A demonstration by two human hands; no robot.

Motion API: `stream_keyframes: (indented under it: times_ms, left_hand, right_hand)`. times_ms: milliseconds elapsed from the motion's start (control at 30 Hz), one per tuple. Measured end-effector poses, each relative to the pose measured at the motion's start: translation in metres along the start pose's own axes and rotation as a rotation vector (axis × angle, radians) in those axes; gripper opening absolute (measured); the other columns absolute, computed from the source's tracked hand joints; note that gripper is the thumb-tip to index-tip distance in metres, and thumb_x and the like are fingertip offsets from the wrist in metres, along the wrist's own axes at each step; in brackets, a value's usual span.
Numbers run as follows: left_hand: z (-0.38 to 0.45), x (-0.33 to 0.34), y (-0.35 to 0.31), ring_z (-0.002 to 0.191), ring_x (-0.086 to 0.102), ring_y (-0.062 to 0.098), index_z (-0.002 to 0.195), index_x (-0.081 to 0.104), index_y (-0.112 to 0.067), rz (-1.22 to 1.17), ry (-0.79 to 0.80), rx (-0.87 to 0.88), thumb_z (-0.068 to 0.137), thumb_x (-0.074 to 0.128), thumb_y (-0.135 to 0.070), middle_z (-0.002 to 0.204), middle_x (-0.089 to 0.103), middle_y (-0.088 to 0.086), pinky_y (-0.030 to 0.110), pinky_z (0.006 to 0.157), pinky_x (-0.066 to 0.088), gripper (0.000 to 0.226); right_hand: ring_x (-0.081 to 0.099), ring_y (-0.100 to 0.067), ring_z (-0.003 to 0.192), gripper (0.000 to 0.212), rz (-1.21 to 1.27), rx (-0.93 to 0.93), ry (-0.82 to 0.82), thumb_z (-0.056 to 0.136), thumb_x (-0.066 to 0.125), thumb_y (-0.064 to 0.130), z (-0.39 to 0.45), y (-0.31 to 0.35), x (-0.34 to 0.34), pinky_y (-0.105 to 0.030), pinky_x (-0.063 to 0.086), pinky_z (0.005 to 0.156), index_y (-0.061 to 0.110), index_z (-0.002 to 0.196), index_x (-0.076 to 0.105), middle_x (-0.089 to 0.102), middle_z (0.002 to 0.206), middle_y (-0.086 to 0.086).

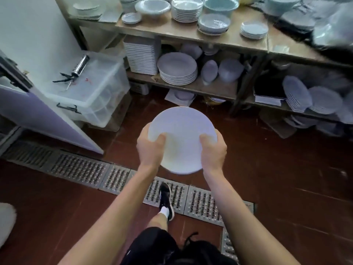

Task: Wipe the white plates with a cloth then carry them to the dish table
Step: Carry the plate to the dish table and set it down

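I hold a round white plate [181, 131] level in front of me, above the red tiled floor. My left hand [150, 148] grips its near left rim, thumb on top and fingers underneath. My right hand [213, 150] grips the near right rim in the same way. Whether it is one plate or a small stack, I cannot tell. No cloth is in view. The dish table [168, 30], a wooden shelving unit, stands ahead with stacks of white plates [186, 10] on its top.
A lower shelf holds a stack of round plates [177, 71] and square plates [141, 54]. A clear plastic bin [95, 92] with a caulking gun [76, 70] on its lid stands at left. A metal drain grate [95, 173] crosses the floor under my shoe [166, 199].
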State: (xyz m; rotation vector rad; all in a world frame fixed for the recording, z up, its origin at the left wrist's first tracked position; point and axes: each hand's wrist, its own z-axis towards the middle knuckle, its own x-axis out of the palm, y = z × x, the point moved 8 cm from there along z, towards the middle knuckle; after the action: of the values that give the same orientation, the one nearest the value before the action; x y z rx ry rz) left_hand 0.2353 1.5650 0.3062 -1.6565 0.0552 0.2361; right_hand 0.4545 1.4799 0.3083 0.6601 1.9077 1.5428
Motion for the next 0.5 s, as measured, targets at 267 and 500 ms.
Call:
stream_keyframes:
  times_ms: [267,500]
  left_hand:
    - [0.133,0.106,-0.031,0.095,0.067,0.017,0.123,0.066,-0.027,0.016,0.155,0.023,0.081,0.070,-0.015,0.104,0.071,-0.008,0.041,0.083,0.058,0.044]
    - [0.206,0.194,-0.066,0.089,0.069,0.013,0.113,0.069,-0.028,0.012,0.296,0.028,0.074,0.068,-0.024,0.095,0.072,-0.012,0.045,0.082,0.059,0.039]
  right_hand:
    - [0.064,-0.002,0.077,0.021,-0.072,-0.024,-0.202,0.085,0.064,0.023,0.130,0.028,0.017,-0.026,0.047,0.065,0.027,0.106,0.069,0.071,0.087,0.012]
    - [0.066,-0.004,0.084,0.023,-0.019,-0.031,-0.360,0.087,0.068,0.019,0.213,0.055,0.010,-0.027,0.052,0.072,0.026,0.108,0.070,0.072,0.090,0.013]
